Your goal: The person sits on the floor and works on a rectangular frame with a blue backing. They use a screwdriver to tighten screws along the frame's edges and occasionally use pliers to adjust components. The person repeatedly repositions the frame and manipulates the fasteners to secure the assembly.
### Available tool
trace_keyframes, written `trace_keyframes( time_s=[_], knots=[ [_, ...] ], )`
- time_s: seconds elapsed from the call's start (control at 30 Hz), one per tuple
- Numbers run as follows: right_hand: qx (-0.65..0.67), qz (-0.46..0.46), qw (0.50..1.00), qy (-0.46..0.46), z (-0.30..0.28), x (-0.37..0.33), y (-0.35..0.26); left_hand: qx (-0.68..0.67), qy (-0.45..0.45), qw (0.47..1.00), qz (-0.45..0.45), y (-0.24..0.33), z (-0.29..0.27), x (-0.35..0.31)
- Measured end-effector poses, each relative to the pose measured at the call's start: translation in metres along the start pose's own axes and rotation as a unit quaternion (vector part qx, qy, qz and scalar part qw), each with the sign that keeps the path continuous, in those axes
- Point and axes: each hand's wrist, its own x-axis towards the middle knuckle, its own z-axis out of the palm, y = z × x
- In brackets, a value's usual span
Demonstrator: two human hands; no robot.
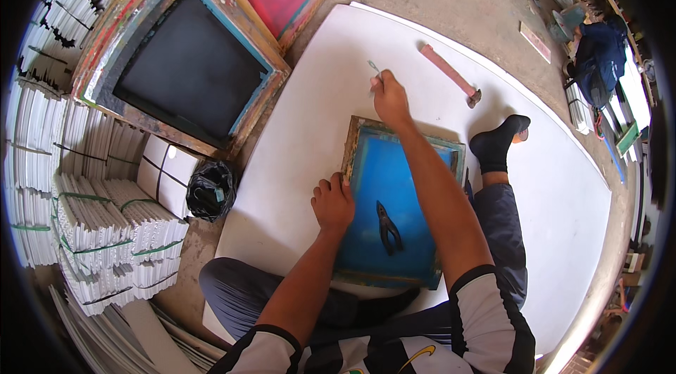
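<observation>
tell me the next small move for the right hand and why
Probably bring the right hand to the wooden frame: it holds a slim item past the frame's far edge, while the left hand is already at its left side.

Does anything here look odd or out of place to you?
Pliers lie loose on the blue screen; odd, since hard metal might mark that surface. At upper left, the black screen's wooden rim looks smeared with paint, so rather grubby. Nothing looks spilled.
</observation>
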Motion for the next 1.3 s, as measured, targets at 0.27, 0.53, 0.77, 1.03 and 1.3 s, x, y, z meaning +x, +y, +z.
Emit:
trace_keyframes(
  time_s=[0.27, 0.53, 0.77, 1.03, 1.3],
  knots=[
    [0.252, 0.131, 0.944, -0.167, 0.079, -0.116, -0.056, -0.147, -0.032, 0.989, -0.003, -0.034, 0.004, 0.000],
    [0.289, 0.132, 0.873, -0.371, 0.185, -0.177, -0.184, -0.631, 0.168, 0.597, -0.466, -0.149, -0.109, 0.005],
    [0.364, -0.130, 0.891, -0.237, 0.285, -0.205, -0.241, -0.616, 0.268, 0.500, -0.546, -0.217, -0.125, 0.019],
    [-0.055, -0.356, 0.881, -0.307, 0.286, -0.216, -0.204, -0.624, 0.295, 0.510, -0.513, -0.224, -0.107, 0.017],
    [-0.137, -0.437, 0.847, -0.270, 0.282, -0.219, -0.213, -0.645, 0.292, 0.540, -0.455, -0.233, -0.090, 0.010]
  ],
)
